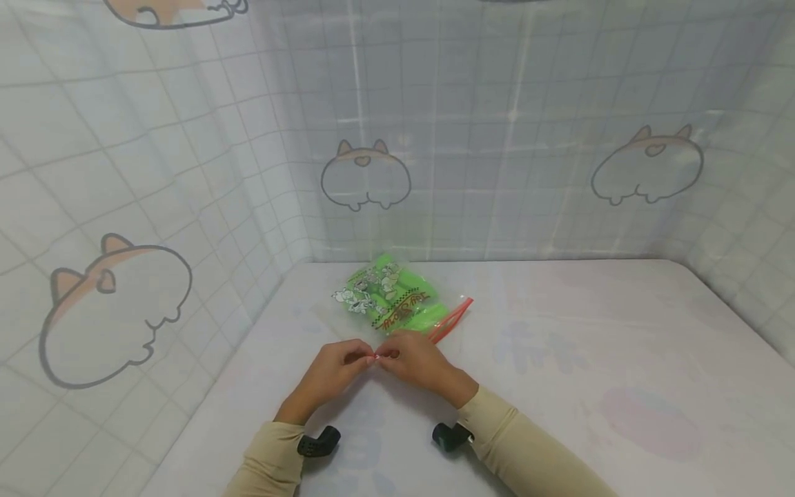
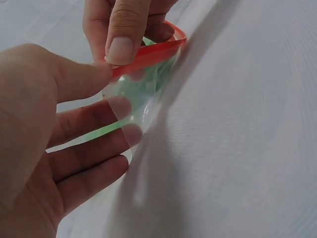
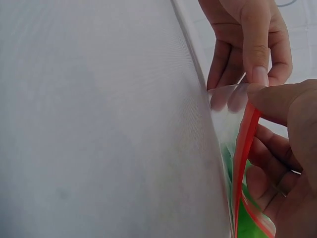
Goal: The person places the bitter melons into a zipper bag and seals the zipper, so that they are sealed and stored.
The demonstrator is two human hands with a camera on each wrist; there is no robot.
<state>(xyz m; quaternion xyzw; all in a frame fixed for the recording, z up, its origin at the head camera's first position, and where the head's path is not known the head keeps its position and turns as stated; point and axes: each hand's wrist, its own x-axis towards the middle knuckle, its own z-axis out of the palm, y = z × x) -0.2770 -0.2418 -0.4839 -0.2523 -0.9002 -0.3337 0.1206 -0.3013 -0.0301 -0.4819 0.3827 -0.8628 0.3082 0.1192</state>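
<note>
A clear zip bag (image 1: 397, 293) with a red zip strip (image 1: 452, 319) lies on the table, printed with cartoon figures and lettering. Something bright green (image 1: 428, 317) is inside it; its kind cannot be told. My left hand (image 1: 335, 369) pinches one end of the red strip at the bag's near corner, its other fingers spread behind the clear plastic in the left wrist view. Right beside it, my right hand (image 1: 413, 359) pinches the same strip between thumb and finger. The strip's two edges stand apart farther along, past my right hand (image 3: 292, 134).
A white patterned cloth (image 1: 559, 386) covers the table. Grid-patterned curtains (image 1: 459, 138) with cartoon animals stand at the back and both sides. Dark wrist-worn devices (image 1: 319, 442) hang at both beige sleeves.
</note>
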